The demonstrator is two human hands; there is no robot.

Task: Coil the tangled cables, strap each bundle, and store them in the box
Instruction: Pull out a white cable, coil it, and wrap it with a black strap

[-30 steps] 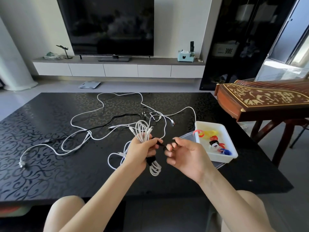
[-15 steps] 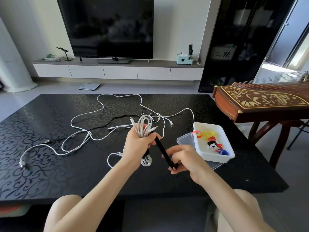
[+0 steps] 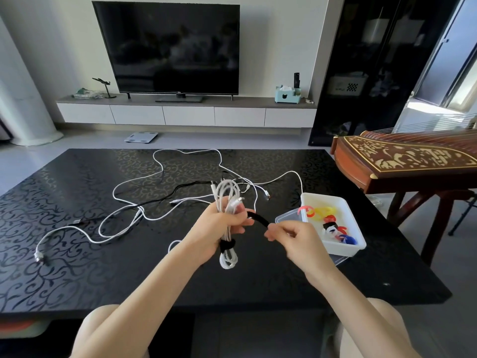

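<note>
**A:** What's the left grip (image 3: 219, 228) doing?

**B:** It's curled tight round a coiled white cable bundle (image 3: 227, 259) and holds it upright above the counter (image 3: 77, 254). Loops stick out above and below the fist.

**A:** And the right grip (image 3: 296, 239)?

**B:** It's pinching the end of a black strap (image 3: 258, 219) between thumb and fingertips. The strap runs straight across to the left fingers.

**A:** Is the bundle bound?

**B:** A black band (image 3: 226, 246) circles it just under the left palm. I cannot tell whether that's the same strap.

**A:** Where's the box?

**B:** The white box (image 3: 346, 250) is on the counter, just right of the right grip, and rests partly on a clear lid (image 3: 285, 218). Coloured straps (image 3: 322, 211) in red, yellow and blue lie inside it.

**A:** Other cables?

**B:** Loose white cables (image 3: 140, 209) and a black cable (image 3: 160, 200) sprawl tangled across the counter beyond the hands, some of them crossing.

**A:** Farther out?

**B:** There's a scale (image 3: 140, 137) on the floor and a dark television (image 3: 167, 47) on a low shelf. A wooden stringed instrument (image 3: 413, 156) stands to the right.
</note>
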